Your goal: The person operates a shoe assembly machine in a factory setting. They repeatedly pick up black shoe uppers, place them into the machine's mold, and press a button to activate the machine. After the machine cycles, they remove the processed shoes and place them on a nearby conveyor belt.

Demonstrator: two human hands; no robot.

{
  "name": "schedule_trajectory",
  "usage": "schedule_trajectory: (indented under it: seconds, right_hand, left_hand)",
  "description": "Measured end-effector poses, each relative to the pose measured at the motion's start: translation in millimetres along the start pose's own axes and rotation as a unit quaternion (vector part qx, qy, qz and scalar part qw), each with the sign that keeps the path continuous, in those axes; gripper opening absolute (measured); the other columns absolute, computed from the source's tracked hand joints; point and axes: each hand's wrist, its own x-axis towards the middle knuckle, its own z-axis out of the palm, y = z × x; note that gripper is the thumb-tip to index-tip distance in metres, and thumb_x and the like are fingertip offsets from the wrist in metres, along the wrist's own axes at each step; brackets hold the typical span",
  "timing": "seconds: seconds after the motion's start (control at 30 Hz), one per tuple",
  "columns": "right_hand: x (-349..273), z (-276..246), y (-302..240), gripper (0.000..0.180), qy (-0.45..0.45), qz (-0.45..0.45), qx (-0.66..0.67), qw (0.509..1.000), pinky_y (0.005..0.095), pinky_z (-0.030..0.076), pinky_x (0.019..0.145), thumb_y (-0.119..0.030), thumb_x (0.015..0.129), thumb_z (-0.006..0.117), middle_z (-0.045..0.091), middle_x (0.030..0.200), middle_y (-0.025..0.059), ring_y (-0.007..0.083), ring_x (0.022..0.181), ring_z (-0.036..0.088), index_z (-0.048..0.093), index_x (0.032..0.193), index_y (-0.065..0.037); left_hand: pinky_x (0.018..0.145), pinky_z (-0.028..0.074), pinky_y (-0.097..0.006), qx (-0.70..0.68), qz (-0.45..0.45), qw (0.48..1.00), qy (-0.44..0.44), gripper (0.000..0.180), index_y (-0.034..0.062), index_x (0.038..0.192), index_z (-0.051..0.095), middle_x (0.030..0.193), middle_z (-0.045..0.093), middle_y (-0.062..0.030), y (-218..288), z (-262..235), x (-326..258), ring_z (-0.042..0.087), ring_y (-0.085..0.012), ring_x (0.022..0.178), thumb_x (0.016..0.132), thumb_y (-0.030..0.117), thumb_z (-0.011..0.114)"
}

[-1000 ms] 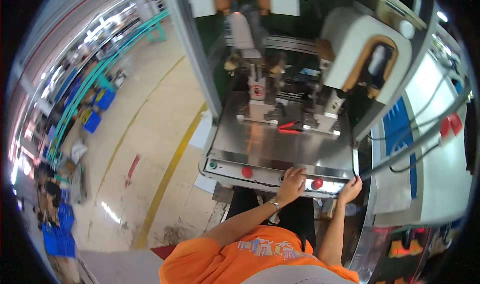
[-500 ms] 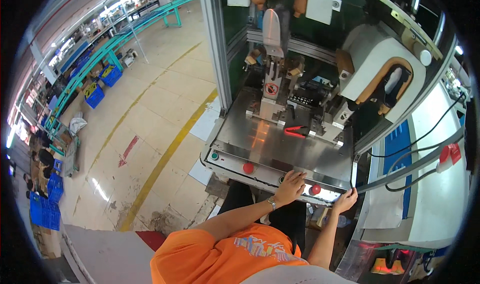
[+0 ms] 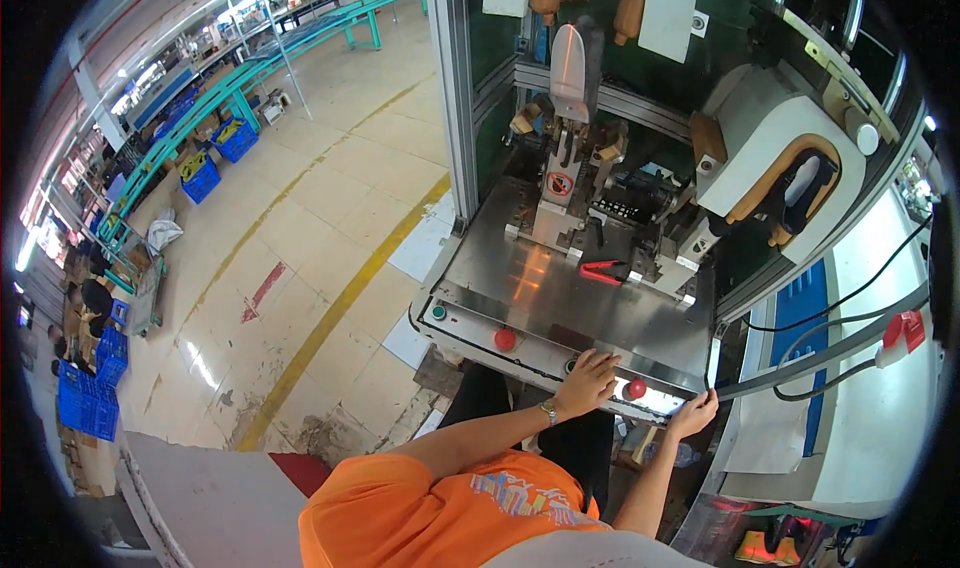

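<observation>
I stand at a machine with a metal work plate (image 3: 480, 278) and a pale front panel (image 3: 465, 330). My left hand (image 3: 588, 383) rests on the panel's front edge, fingers stretched over it, beside a red push button (image 3: 635, 389). At the panel's right corner my right hand (image 3: 693, 414) has its fingers bent around the edge. Neither hand appears to carry a loose thing. A red-handled tool, like small pliers (image 3: 603, 272), lies on the plate. Behind it stand a metal fixture with a tall shoe-shaped form (image 3: 568, 73) and a black clamping mechanism (image 3: 640, 193).
Another red button (image 3: 505, 340) and a green one (image 3: 438, 312) sit farther left on the panel. A white padded housing (image 3: 790, 148) overhangs the plate's right side. An upright metal post (image 3: 455, 98) borders its left. A grey hose (image 3: 830, 353) runs at right; blue crates (image 3: 88, 400) stand far left.
The whole view has shifted slightly, with the machine now a little farther right and lower. Both hands keep their places on the panel.
</observation>
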Motion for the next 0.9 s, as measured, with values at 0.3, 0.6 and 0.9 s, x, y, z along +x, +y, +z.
schedule_trajectory:
  seconds: [0.3, 0.6, 0.9]
  right_hand:
    - [0.5, 1.2, 1.5, 0.028, 0.002, 0.002, 0.000, 1.000, 0.0364, 0.039, 0.083, -0.017, 0.086, 0.047, 0.057, 0.101, 0.0164, 0.0308, 0.094, 0.052, 0.055, 0.105, 0.002]
    - [0.9, 2.7, 5.7, 0.028, 0.004, -0.005, -0.004, 1.000, 0.0363, 0.040, 0.082, -0.018, 0.086, 0.047, 0.057, 0.101, 0.0163, 0.0306, 0.094, 0.052, 0.055, 0.105, 0.002]
    - [0.6, 3.5, 6.0, 0.028, 0.008, -0.009, -0.003, 1.000, 0.0371, 0.038, 0.082, -0.018, 0.087, 0.045, 0.057, 0.101, 0.0155, 0.0306, 0.093, 0.051, 0.055, 0.105, 0.001]
  left_hand:
    - [0.099, 0.026, -0.044, 0.001, -0.005, 1.000, -0.003, 0.017, 0.0025, 0.079, 0.053, 0.118, 0.049, -0.0122, 0.5, -0.3, 0.4, 0.042, -0.0242, 0.113, 0.081, 0.019, 0.052]
    - [0.099, 0.026, -0.044, 0.003, -0.004, 1.000, -0.002, 0.019, 0.0014, 0.085, 0.055, 0.120, 0.049, -0.0122, -0.6, 3.1, -1.5, 0.042, -0.0240, 0.113, 0.081, 0.020, 0.053]
    - [0.098, 0.027, -0.043, 0.005, -0.001, 1.000, 0.002, 0.019, 0.0014, 0.086, 0.055, 0.117, 0.050, -0.0129, 1.1, -0.7, 0.5, 0.043, -0.0249, 0.112, 0.081, 0.019, 0.052]
